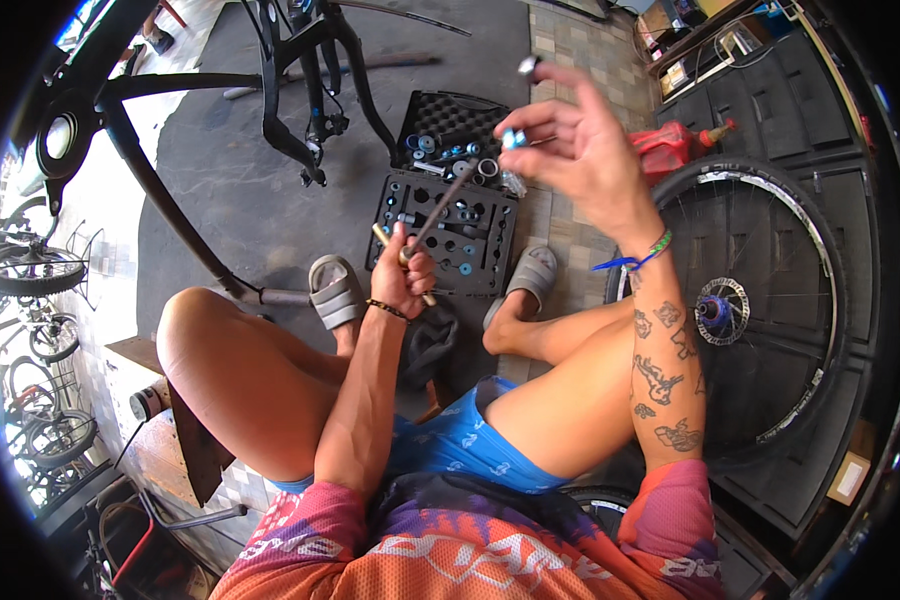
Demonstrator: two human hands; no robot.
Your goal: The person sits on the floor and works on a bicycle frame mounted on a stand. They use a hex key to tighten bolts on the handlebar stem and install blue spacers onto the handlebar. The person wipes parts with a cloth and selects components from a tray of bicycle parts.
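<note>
My left hand [404,272] is closed round the brass-coloured crossbar of a T-handled rod [442,212]. The rod's dark shaft slants up to the right over the tool case. Raised above the case's right side, my right hand [582,150] pinches a small blue-and-silver metal part [513,139] between thumb and fingers. At its extended index fingertip is a small silver piece [529,66]; whether it is worn or held I cannot tell. Below both hands lies an open black tool case [382,215] with foam cutouts, holding several blue and silver round pieces.
A black bike frame [185,86] stands at the upper left. At the right, a wheel [822,370] leans against black drawers [820,90], with a red container [662,148] beside it. My sandalled feet flank the case. Several bikes [45,270] stand at the far left.
</note>
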